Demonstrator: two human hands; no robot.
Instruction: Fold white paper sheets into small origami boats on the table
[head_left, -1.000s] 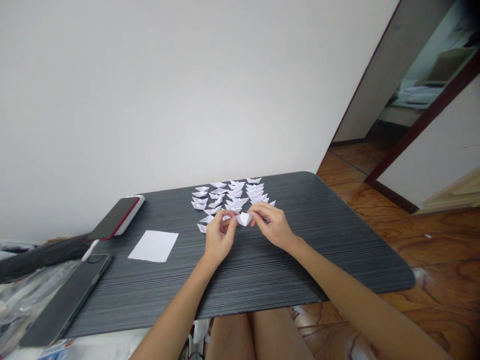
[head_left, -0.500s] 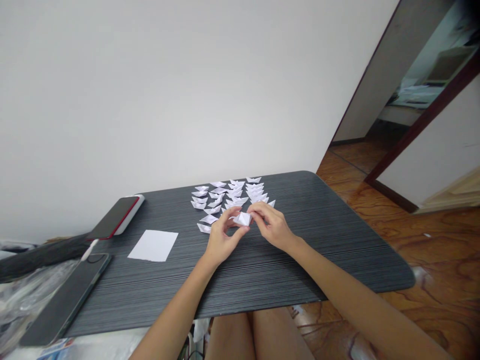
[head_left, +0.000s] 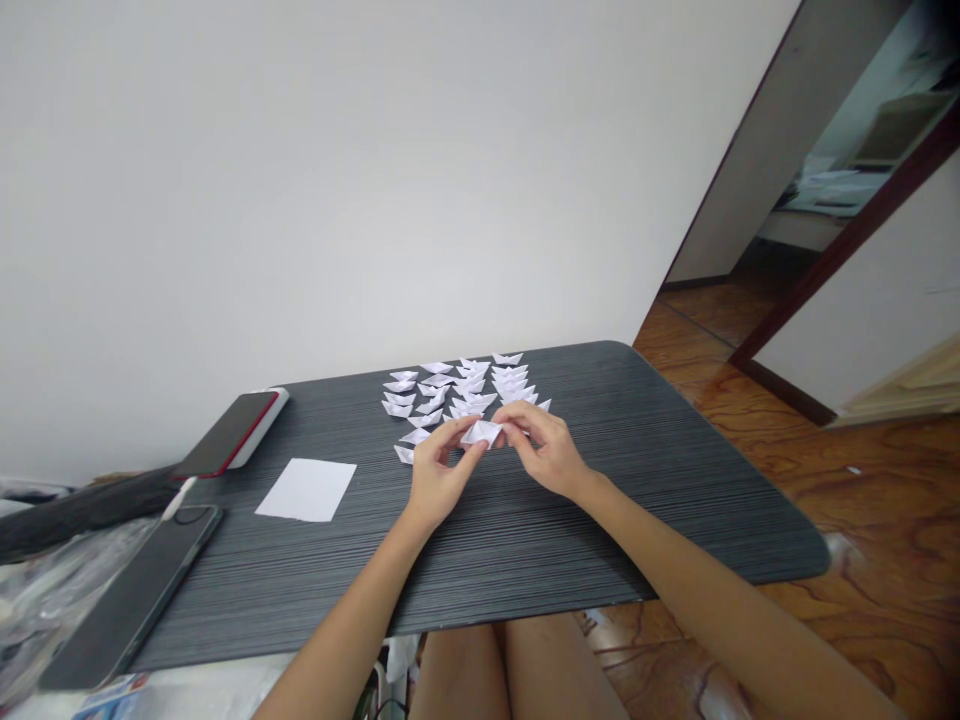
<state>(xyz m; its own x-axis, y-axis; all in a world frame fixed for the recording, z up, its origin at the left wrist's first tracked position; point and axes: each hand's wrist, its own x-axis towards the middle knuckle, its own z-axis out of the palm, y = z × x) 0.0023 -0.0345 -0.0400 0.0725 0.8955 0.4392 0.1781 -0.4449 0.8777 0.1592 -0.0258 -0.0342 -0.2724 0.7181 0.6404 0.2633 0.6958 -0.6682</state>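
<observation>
A small white paper boat (head_left: 480,433) is held between both hands, just above the dark table (head_left: 585,540). My left hand (head_left: 441,470) is closed on its left side, with the thumb in front and fingers behind. My right hand (head_left: 546,447) pinches the boat's right tip between thumb and fingers. Beyond my hands, several finished-looking paper boats (head_left: 470,384) stand in rough rows, the nearest ones partly hidden by my hands. A flat white sheet of paper (head_left: 307,490) lies to the left of my left hand.
At the table's left edge lie a dark phone (head_left: 139,600) with a white cable (head_left: 180,498) and a red-edged device (head_left: 229,435) on a white one. A white wall (head_left: 337,180) rises behind the table. Wooden flooring (head_left: 847,500) and a doorway (head_left: 802,200) are on the right.
The paper boat has shifted slightly left and up, and its shape now looks wider, with the right tip drawn out. My left hand has moved a little left.
</observation>
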